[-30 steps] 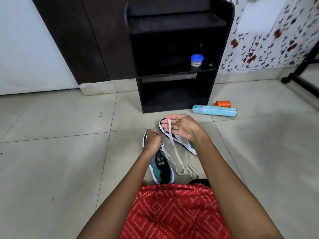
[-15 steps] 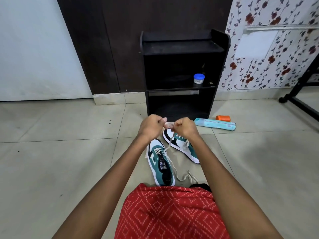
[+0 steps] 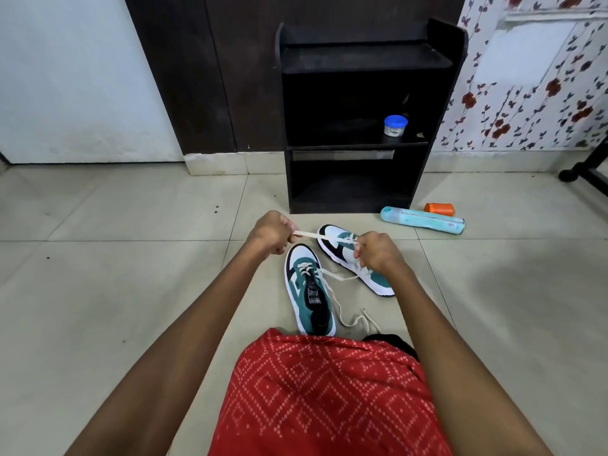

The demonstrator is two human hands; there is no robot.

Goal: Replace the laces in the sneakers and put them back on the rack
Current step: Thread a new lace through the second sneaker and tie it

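One cream lace point(image 3: 307, 234), pulled taut between the left hand point(image 3: 271, 233) and right hand point(image 3: 378, 253), both grasping it, above the near sneaker point(image 3: 306, 291) and far sneaker point(image 3: 335, 246) on the floor point(image 3: 131, 274); farther off, the black rack point(image 3: 362, 59) holding a jar point(image 3: 395, 126)

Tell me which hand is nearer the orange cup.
Right. The right hand is down-left of the orange cup; the left hand is farther left. Both grip the lace.
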